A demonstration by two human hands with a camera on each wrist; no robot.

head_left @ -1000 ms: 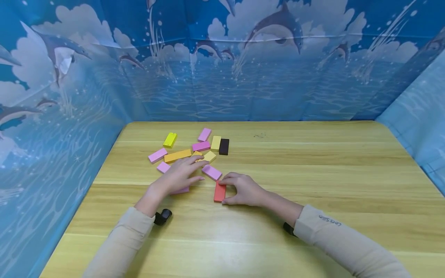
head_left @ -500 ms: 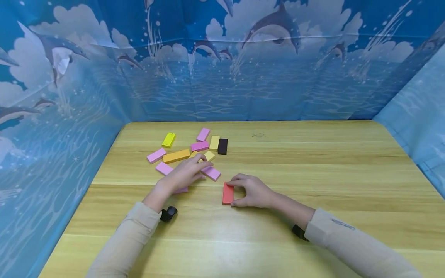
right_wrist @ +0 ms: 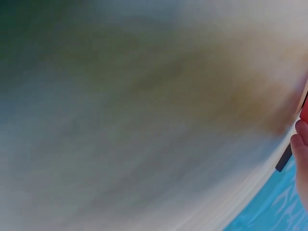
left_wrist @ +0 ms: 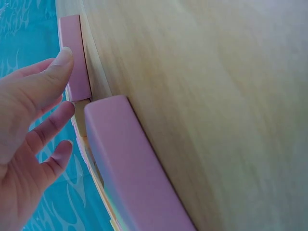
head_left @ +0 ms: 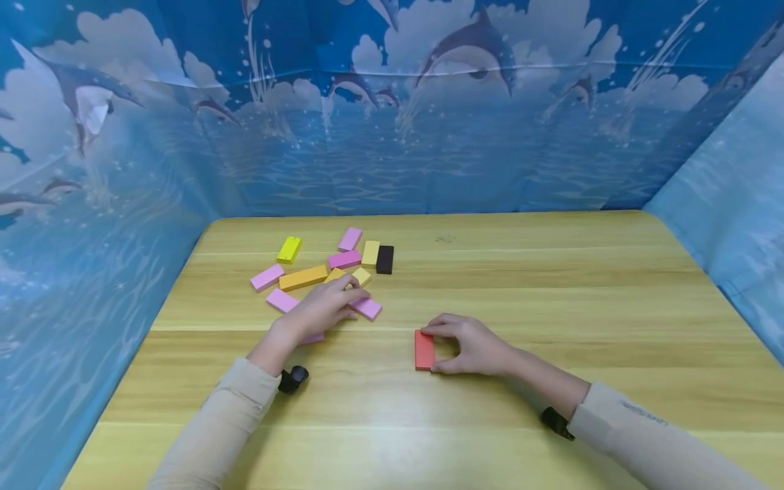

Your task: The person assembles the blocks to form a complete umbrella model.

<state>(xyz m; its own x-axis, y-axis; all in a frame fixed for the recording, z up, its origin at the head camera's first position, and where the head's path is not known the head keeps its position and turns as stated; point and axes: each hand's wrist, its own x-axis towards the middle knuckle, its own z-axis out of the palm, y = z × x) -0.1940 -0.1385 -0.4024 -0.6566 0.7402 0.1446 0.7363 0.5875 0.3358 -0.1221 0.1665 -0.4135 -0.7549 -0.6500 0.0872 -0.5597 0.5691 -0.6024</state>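
My right hand (head_left: 474, 346) pinches a red block (head_left: 424, 350) by its two ends, thumb at the near end and fingers at the far one, low over the wooden table (head_left: 520, 286). The right wrist view catches only its fingertips and a corner of the red block (right_wrist: 305, 111) at the right edge. My left hand (head_left: 323, 306) reaches over the block group with loosely bent fingers, at the left end of a pink block (head_left: 369, 309). In the left wrist view, the thumb overlaps that pink block (left_wrist: 77, 72), while a second pink block (left_wrist: 139, 168) lies nearer the camera.
Beyond my left hand lie a bright yellow block (head_left: 289, 250), a long orange block (head_left: 303, 278), several more pink blocks and pale yellow ones. A black block (head_left: 384, 260) stands beside a pale yellow block (head_left: 370, 253). A dolphin-print curtain (head_left: 367, 150) rises behind the table.
My right hand has drawn the red block to the right and slightly nearer, away from the group. The left hand's fingers have bent and shifted to the pink block's left end.
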